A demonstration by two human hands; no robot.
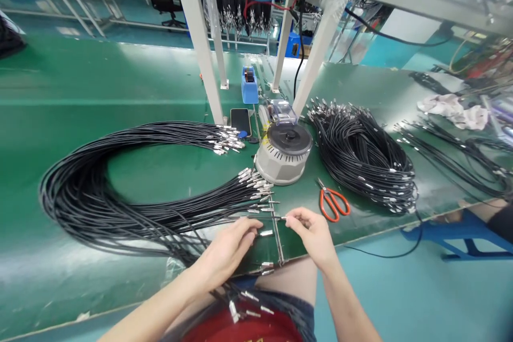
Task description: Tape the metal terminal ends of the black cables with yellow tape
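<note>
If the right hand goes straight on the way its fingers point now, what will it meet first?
Probably the thin metal strip on the green bench mat, just past the right hand; depth is unclear, so it may pass above.

Red-handled scissors (333, 202) lie near a round grey machine (283, 154), a smartphone (241, 122) and blue dispenser (249, 85) beyond

Green bench (120, 80) carries, about the grey round machine (283, 155): black cable coil (92, 197) with metal terminals at left, second cable coil (360, 155) at right, red-handled scissors (334, 204) front right, smartphone (241, 122) rear left, blue dispenser (249, 85) behind
</note>
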